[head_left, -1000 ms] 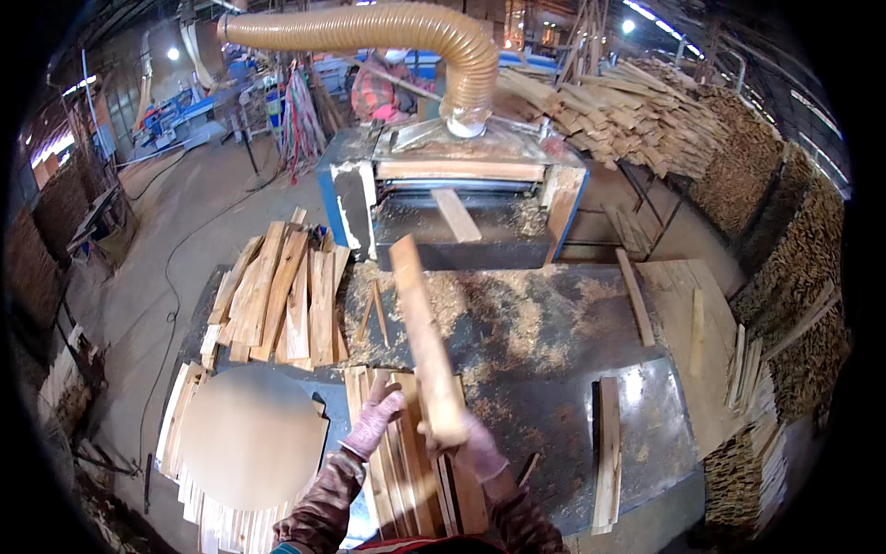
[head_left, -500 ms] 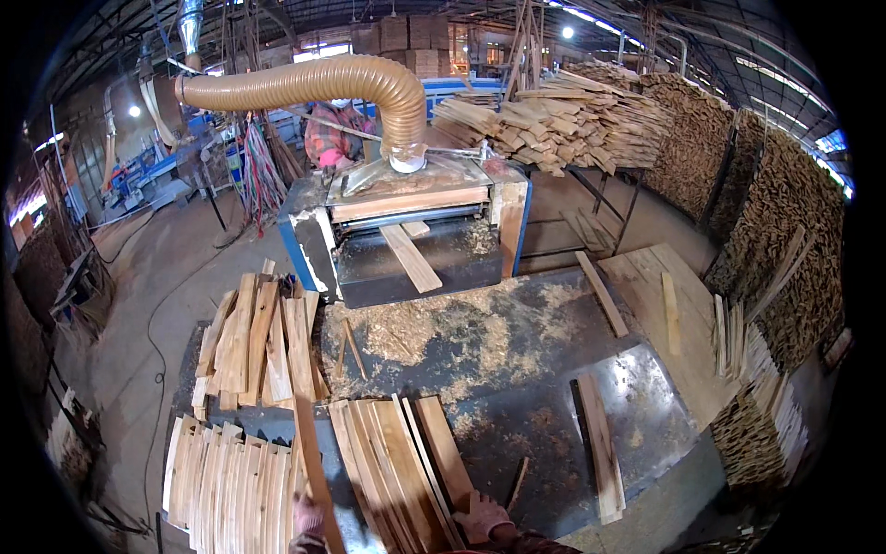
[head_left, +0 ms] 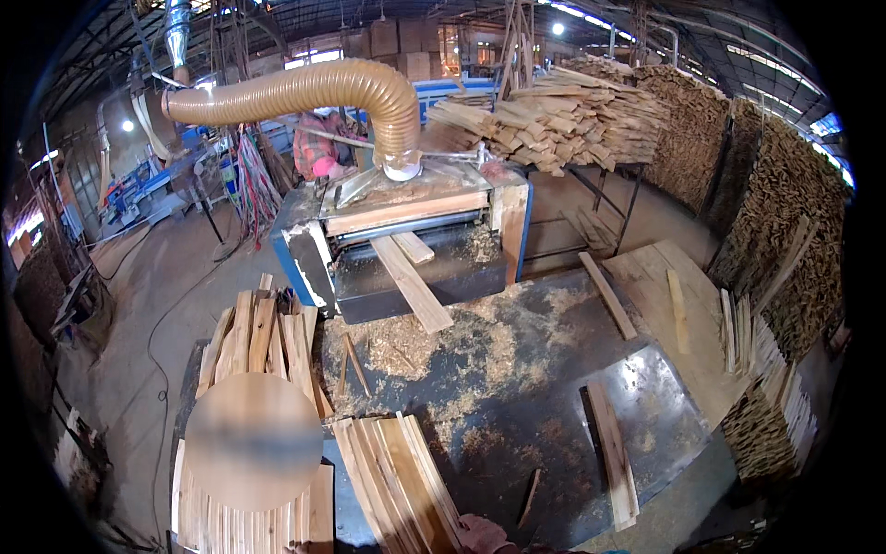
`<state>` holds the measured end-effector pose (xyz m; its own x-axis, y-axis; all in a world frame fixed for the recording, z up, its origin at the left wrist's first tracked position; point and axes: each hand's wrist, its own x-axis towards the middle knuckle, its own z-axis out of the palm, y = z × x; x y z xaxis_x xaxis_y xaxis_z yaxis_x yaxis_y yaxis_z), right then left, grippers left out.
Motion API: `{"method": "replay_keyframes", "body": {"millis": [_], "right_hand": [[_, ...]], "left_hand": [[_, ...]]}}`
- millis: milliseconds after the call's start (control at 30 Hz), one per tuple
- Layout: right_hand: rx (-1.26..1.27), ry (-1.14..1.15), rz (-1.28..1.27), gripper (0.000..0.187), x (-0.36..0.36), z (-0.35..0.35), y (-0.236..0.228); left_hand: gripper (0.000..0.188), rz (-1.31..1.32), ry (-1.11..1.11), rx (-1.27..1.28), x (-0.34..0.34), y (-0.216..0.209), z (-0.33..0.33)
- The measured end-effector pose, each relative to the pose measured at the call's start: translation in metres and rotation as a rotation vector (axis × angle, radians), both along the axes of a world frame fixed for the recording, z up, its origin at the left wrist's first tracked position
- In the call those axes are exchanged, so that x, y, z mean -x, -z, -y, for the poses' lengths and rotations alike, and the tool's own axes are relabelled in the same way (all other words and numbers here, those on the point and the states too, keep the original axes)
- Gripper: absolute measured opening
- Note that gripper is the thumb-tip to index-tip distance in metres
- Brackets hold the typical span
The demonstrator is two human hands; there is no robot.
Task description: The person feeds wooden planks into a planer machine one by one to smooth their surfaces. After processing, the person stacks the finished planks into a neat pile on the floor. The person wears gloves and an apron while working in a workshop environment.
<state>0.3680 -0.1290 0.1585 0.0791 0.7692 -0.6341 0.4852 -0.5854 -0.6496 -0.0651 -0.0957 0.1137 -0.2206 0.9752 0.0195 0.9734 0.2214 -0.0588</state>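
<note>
My right hand (head_left: 484, 534), in a pale pinkish glove, lies against the right side of a group of planed boards (head_left: 392, 475), near the lower edge. Its fingers look laid out on the wood, partly cut off. Only a sliver of my left hand (head_left: 296, 548) shows at the lower edge, by the row of boards (head_left: 320, 508) on the left; its fingers are hidden. A round blurred patch covers much of that row. Ahead, a long board (head_left: 413, 284) sticks out of the planer (head_left: 411, 208) toward me, with a shorter piece (head_left: 413, 246) beside it.
Rough boards (head_left: 263, 332) lie behind the left row. Shavings (head_left: 397, 346) cover the dark table (head_left: 544, 406). Single boards (head_left: 611, 457) lie on the right. A ribbed hose (head_left: 295, 90) rises from the planer. Behind it stands a person (head_left: 317, 148); stacked timber (head_left: 572, 120) is beyond.
The planer's long board has slid farther out toward me. The tilted board in my left hand no longer shows there. The group by my right hand has closed up, its dark gap gone.
</note>
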Motion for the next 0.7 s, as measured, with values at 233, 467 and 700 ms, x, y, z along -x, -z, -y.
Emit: {"method": "replay_keyframes", "body": {"millis": [233,467,700], "right_hand": [[-0.117,-0.396,0.014,0.043,-0.033,-0.073,0.005],[-1.168,0.226,0.642,0.067,-0.092,-0.31,-0.135],[-0.48,-0.054,0.351,0.077,-0.083,-0.381,-0.167]], "left_hand": [[0.069,-0.03,-0.04,0.02,-0.002,0.032,-0.028],[0.081,0.298,0.025,0.113,-0.061,0.007,-0.052],[0.063,0.403,0.037,0.075,-0.093,-0.029,-0.036]]}}
